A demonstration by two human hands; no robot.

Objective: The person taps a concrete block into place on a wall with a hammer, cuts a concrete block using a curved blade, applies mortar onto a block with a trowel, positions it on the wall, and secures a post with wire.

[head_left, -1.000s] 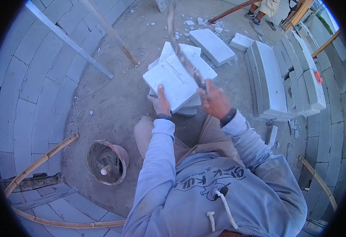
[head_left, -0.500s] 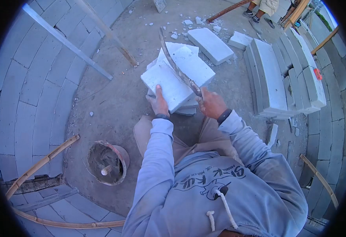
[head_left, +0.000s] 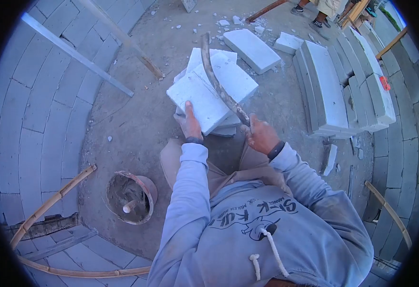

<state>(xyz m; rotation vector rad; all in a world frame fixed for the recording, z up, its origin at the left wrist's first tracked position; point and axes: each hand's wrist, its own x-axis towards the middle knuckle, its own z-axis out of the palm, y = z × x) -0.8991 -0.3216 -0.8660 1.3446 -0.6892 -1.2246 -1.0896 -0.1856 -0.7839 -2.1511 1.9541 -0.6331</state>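
Note:
My left hand [head_left: 189,122] grips the near left corner of a white lightweight concrete block [head_left: 201,103], thumb on top and fingers down its side. The block lies on a stack of similar pieces between my legs, slightly skewed against a white block [head_left: 238,79] beside it. In my right hand [head_left: 262,136] is a long, curved, stained blade [head_left: 215,79], held by its near end. Its far part reaches over the white blocks; whether its edge touches them I cannot tell. The handle is mostly hidden by my fingers.
A mortar bucket [head_left: 147,191] with a handled tool inside stands at my left. Stacked blocks [head_left: 322,91] are at the right, and a single block [head_left: 252,50] lies ahead among rubble. Timber props [head_left: 80,55] lean by the left block wall [head_left: 28,124]. Another person's feet [head_left: 318,21] show far ahead.
My right hand has drawn back toward me and slightly right with the blade, which now angles more steeply. My left hand stays on the block. The whole view has shifted slightly.

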